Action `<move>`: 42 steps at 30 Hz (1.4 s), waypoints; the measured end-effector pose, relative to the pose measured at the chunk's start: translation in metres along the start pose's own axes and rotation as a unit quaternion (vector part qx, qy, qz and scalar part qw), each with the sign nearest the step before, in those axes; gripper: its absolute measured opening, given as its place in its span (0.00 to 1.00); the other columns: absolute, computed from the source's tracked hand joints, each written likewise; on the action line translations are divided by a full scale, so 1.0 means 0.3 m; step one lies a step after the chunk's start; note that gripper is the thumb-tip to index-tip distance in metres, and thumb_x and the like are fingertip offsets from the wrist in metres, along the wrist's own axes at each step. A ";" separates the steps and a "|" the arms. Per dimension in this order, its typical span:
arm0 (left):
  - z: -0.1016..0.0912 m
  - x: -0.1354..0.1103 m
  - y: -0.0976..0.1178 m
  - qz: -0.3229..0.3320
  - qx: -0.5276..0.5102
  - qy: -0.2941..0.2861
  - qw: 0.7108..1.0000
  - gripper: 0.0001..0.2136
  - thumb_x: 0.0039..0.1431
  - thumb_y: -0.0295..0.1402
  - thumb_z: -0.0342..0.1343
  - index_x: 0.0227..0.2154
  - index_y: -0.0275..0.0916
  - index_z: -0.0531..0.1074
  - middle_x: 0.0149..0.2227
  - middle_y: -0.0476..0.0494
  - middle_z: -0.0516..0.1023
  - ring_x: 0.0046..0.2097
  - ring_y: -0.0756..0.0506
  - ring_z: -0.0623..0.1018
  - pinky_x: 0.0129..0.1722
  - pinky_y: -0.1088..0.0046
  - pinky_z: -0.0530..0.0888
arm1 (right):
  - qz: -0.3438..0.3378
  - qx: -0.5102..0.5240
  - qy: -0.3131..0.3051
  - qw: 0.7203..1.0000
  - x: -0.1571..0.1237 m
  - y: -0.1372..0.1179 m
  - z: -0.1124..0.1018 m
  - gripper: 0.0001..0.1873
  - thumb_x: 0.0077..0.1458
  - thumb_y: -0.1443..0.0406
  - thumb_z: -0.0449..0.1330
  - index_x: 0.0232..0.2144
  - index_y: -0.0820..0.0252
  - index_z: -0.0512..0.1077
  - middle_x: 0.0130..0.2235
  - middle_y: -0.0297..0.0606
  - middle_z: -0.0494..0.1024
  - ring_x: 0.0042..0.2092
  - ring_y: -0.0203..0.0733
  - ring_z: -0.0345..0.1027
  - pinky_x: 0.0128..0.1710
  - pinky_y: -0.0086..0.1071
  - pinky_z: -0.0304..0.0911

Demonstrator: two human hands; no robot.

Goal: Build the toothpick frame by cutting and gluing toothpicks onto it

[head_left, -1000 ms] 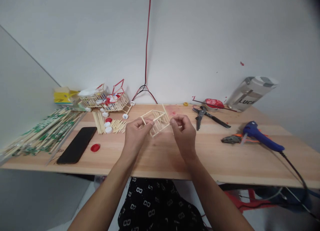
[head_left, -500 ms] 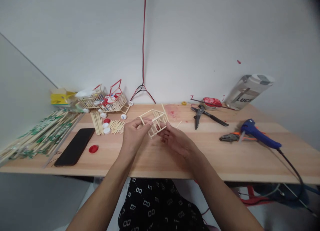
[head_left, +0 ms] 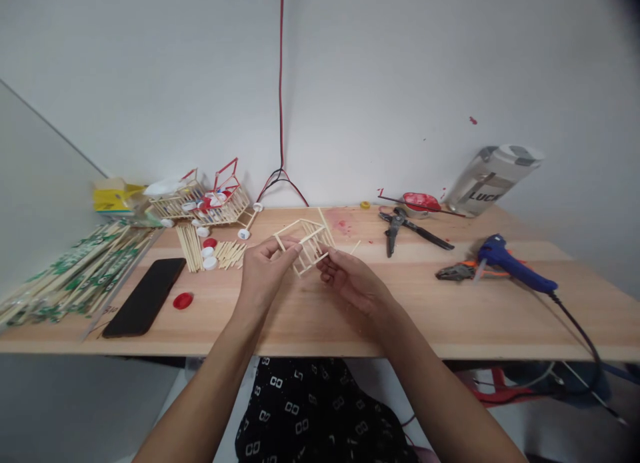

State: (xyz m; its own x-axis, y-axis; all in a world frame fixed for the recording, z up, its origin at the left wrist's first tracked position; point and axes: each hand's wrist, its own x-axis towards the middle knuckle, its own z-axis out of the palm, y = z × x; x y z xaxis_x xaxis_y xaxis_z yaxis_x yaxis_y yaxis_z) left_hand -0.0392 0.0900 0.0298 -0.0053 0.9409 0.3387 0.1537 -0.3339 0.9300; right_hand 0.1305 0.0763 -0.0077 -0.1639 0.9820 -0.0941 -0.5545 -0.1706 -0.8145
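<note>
Above the middle of the table, a small open frame of pale wooden sticks [head_left: 313,235] is tilted between my hands. My left hand [head_left: 263,271] grips its left side, thumb on the near side and fingers partly hidden behind the sticks. At the lower right corner of the frame, my right hand [head_left: 354,281] pinches the end of a stick between thumb and forefinger, its other fingers curled below. A single loose stick [head_left: 355,247] lies just beyond my right hand.
Two stick carts [head_left: 225,213] with bottle-cap wheels stand at the back left, near cut sticks [head_left: 230,255], a phone [head_left: 145,296] and bagged chopsticks [head_left: 95,269]. On the right lie cutting pliers [head_left: 395,233], orange-handled pliers [head_left: 456,272] and a blue glue gun [head_left: 520,269] with its cable.
The fingers of my right hand have curled in slightly at the frame's corner. The whole view has shifted a little; my grip on the stick frame looks nearly the same.
</note>
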 end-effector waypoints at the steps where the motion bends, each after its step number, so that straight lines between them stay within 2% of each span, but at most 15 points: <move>1: 0.000 0.000 0.001 -0.001 0.002 0.002 1.000 0.06 0.50 0.34 0.62 0.26 0.36 0.78 0.36 0.42 0.81 0.42 0.43 0.79 0.45 0.66 0.72 | -0.007 -0.007 -0.004 1.000 0.001 0.001 -0.001 0.15 0.48 0.57 0.66 0.37 0.59 0.76 0.32 0.37 0.76 0.34 0.38 0.69 0.32 0.31 0.63; 5: 0.002 -0.001 0.000 -0.001 0.007 0.003 1.000 0.05 0.51 0.34 0.62 0.26 0.37 0.78 0.36 0.43 0.81 0.41 0.43 0.79 0.45 0.66 0.72 | -0.019 -0.023 -0.006 1.000 0.002 0.003 -0.001 0.13 0.49 0.58 0.66 0.35 0.60 0.75 0.31 0.35 0.74 0.33 0.36 0.68 0.30 0.29 0.62; 13: 0.003 -0.002 -0.002 0.003 0.013 0.003 1.000 0.06 0.51 0.34 0.62 0.26 0.37 0.78 0.36 0.42 0.81 0.41 0.43 0.79 0.45 0.66 0.72 | 0.010 0.044 0.013 0.999 -0.004 -0.002 0.017 0.12 0.44 0.60 0.70 0.29 0.60 0.74 0.27 0.32 0.71 0.30 0.32 0.64 0.28 0.27 0.58; 18: 0.003 -0.006 0.012 0.014 0.033 -0.004 0.999 0.06 0.51 0.34 0.61 0.26 0.36 0.78 0.36 0.41 0.81 0.42 0.42 0.79 0.46 0.64 0.72 | 0.022 0.062 0.020 0.998 -0.001 0.006 0.015 0.13 0.41 0.61 0.72 0.28 0.61 0.74 0.26 0.30 0.72 0.29 0.29 0.63 0.30 0.24 0.59; 25: 0.002 -0.012 0.027 0.013 0.054 -0.024 0.998 0.10 0.51 0.37 0.62 0.31 0.36 0.79 0.39 0.40 0.81 0.45 0.40 0.78 0.49 0.62 0.71 | 0.004 0.083 0.037 0.996 0.002 0.019 0.006 0.13 0.41 0.63 0.72 0.30 0.61 0.76 0.27 0.30 0.73 0.30 0.28 0.65 0.34 0.23 0.64; 29: -0.002 -0.020 0.026 0.020 0.085 -0.024 0.996 0.12 0.52 0.39 0.61 0.36 0.36 0.79 0.41 0.40 0.81 0.47 0.40 0.78 0.50 0.62 0.71 | -0.005 0.087 0.048 0.995 0.006 0.023 0.001 0.13 0.40 0.63 0.73 0.28 0.61 0.75 0.27 0.30 0.73 0.29 0.29 0.66 0.34 0.24 0.66; 34: -0.036 -0.010 0.023 0.031 0.091 0.000 0.995 0.15 0.56 0.43 0.58 0.40 0.37 0.78 0.43 0.39 0.81 0.48 0.41 0.78 0.52 0.63 0.70 | -0.009 0.095 0.055 0.994 0.008 0.027 -0.005 0.15 0.38 0.63 0.74 0.28 0.61 0.74 0.27 0.30 0.73 0.30 0.28 0.66 0.34 0.23 0.67; 39: -0.074 0.041 0.082 0.063 0.100 0.018 0.993 0.18 0.56 0.44 0.59 0.43 0.36 0.77 0.43 0.38 0.81 0.48 0.42 0.77 0.53 0.65 0.70 | -0.011 0.089 0.061 0.994 0.007 0.029 -0.001 0.16 0.37 0.62 0.74 0.27 0.62 0.74 0.27 0.30 0.71 0.30 0.27 0.65 0.34 0.21 0.67; 42: -0.077 0.072 0.141 0.083 0.128 0.000 0.988 0.18 0.56 0.43 0.59 0.43 0.36 0.77 0.43 0.38 0.81 0.47 0.42 0.78 0.51 0.67 0.71 | -0.017 0.085 0.062 0.994 0.005 0.030 0.003 0.16 0.37 0.61 0.74 0.26 0.62 0.73 0.27 0.29 0.70 0.30 0.27 0.64 0.34 0.20 0.67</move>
State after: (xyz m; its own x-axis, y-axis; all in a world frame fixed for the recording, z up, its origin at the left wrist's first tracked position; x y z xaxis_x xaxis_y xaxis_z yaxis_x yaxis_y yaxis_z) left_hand -0.0555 0.0950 0.0798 0.0416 0.8747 0.4828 0.3967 -0.4580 0.7955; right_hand 0.1245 0.0761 -0.0146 -0.0467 0.9882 -0.1460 -0.6894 -0.1376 -0.7112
